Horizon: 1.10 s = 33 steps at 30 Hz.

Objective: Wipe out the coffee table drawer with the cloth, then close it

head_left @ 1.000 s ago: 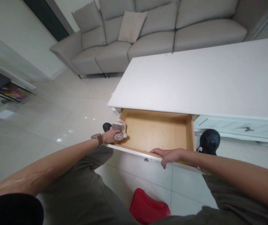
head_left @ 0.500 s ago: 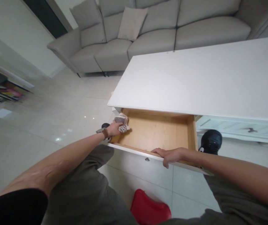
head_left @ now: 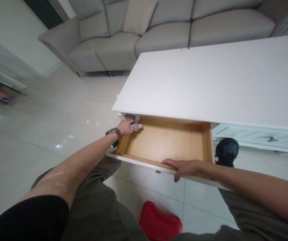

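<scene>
left hand [head_left: 125, 127] has moved deeper along the drawer [head_left: 169, 137], clutching a cloth [head_left: 135, 127]; likely soft, light, best bunched by its middle; right hand [head_left: 184, 167] grips the front edge [head_left: 138, 162].

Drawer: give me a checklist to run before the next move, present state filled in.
1. Drawer pulled out from the white table: ok.
2. Right hand on the drawer's front edge: ok.
3. Left hand holding the bunched cloth: ok.
4. Cloth lying free of the hand: not ok, it is held.
5. Cloth touching the drawer's wood: cannot tell, the hand covers part.
6. Black shoe clear of the drawer's side: cannot tell, gap unclear.
</scene>
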Each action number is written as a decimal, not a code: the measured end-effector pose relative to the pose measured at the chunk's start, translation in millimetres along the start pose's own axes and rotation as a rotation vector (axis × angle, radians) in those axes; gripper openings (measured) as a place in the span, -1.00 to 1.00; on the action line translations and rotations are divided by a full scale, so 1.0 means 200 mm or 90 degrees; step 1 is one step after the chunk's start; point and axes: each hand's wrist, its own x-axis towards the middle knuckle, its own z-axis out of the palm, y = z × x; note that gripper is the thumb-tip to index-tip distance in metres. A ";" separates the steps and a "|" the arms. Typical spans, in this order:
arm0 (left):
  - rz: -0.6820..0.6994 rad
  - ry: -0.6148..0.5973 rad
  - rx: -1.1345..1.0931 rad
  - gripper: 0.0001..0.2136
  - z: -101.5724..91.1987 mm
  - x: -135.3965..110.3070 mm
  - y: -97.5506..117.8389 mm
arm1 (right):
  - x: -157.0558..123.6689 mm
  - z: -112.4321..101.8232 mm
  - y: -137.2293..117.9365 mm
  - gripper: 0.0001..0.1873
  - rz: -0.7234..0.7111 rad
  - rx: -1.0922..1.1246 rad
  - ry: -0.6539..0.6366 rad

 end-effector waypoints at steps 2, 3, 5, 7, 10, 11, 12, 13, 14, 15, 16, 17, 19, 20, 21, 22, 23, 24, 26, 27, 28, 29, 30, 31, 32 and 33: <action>0.000 0.007 -0.007 -0.43 0.01 -0.04 0.00 | 0.02 0.00 0.01 0.07 -0.015 -0.011 0.003; 0.001 0.009 -0.009 -0.43 0.01 -0.05 0.00 | 0.02 0.00 0.02 0.08 -0.017 -0.013 -0.003; 0.008 0.013 -0.010 -0.42 0.02 -0.09 0.01 | 0.04 0.01 0.04 0.11 -0.019 -0.008 -0.018; 0.017 0.011 -0.012 -0.41 0.02 -0.14 0.01 | 0.05 0.01 0.04 0.13 -0.022 0.006 -0.031; 0.023 0.003 -0.022 -0.40 0.03 -0.20 0.00 | 0.06 0.01 0.05 0.16 -0.019 0.023 -0.049; 0.026 -0.003 -0.025 -0.40 0.03 -0.23 -0.01 | 0.06 0.01 0.06 0.18 -0.017 0.025 -0.055; 0.030 -0.012 -0.026 -0.40 0.04 -0.25 -0.02 | 0.07 0.00 0.06 0.18 -0.017 0.025 -0.059; 0.034 -0.022 -0.027 -0.39 0.04 -0.27 -0.02 | 0.07 0.00 0.06 0.18 -0.017 0.025 -0.062; 0.036 -0.035 -0.027 -0.38 0.05 -0.29 -0.03 | 0.07 0.00 0.07 0.18 -0.017 0.023 -0.063; 0.037 -0.049 -0.028 -0.37 0.05 -0.32 -0.04 | 0.07 0.00 0.07 0.18 -0.016 0.020 -0.062; 0.034 -0.066 -0.031 -0.35 0.05 -0.34 -0.04 | 0.07 0.00 0.08 0.18 -0.013 0.017 -0.061; 0.029 -0.084 -0.034 -0.34 0.05 -0.36 -0.05 | 0.08 0.00 0.08 0.18 -0.012 0.016 -0.061; 0.013 -0.126 -0.038 -0.31 0.05 -0.41 -0.06 | 0.08 0.00 0.07 0.18 -0.013 0.016 -0.064; 0.005 -0.154 -0.038 -0.29 0.05 -0.44 -0.06 | 0.07 0.00 0.07 0.17 -0.014 0.018 -0.066; -0.005 -0.186 -0.035 -0.27 0.04 -0.46 -0.07 | 0.07 0.00 0.07 0.17 -0.014 0.019 -0.067; -0.015 -0.219 -0.029 -0.24 0.04 -0.49 -0.07 | 0.07 0.00 0.06 0.17 -0.014 0.019 -0.067; -0.024 -0.250 -0.022 -0.21 0.03 -0.51 -0.07 | 0.07 0.00 0.05 0.17 -0.011 0.016 -0.065; -0.031 -0.275 -0.014 -0.18 0.02 -0.53 -0.06 | 0.06 0.00 0.04 0.17 -0.007 0.013 -0.063; -0.041 -0.305 0.002 -0.14 0.01 -0.55 -0.05 | 0.06 0.00 0.03 0.18 0.002 0.004 -0.058; -0.044 -0.307 0.010 -0.14 0.00 -0.56 -0.03 | 0.05 0.00 0.03 0.18 0.005 0.001 -0.056; -0.049 -0.303 0.017 -0.15 0.00 -0.56 -0.02 | 0.05 0.00 0.03 0.18 0.006 -0.001 -0.056; -0.055 -0.295 0.023 -0.17 0.00 -0.56 0.00 | 0.05 0.00 0.03 0.17 0.004 0.001 -0.056; -0.063 -0.283 0.030 -0.19 -0.01 -0.56 0.01 | 0.06 0.00 0.04 0.17 0.000 0.006 -0.057; -0.071 -0.272 0.035 -0.21 -0.01 -0.56 0.03 | 0.06 0.00 0.04 0.17 -0.004 0.017 -0.057; -0.078 -0.263 0.037 -0.22 -0.01 -0.55 0.04 | 0.07 0.00 0.05 0.17 -0.006 0.030 -0.057; -0.084 -0.258 0.037 -0.22 -0.01 -0.55 0.05 | 0.07 0.00 0.06 0.17 -0.007 0.043 -0.056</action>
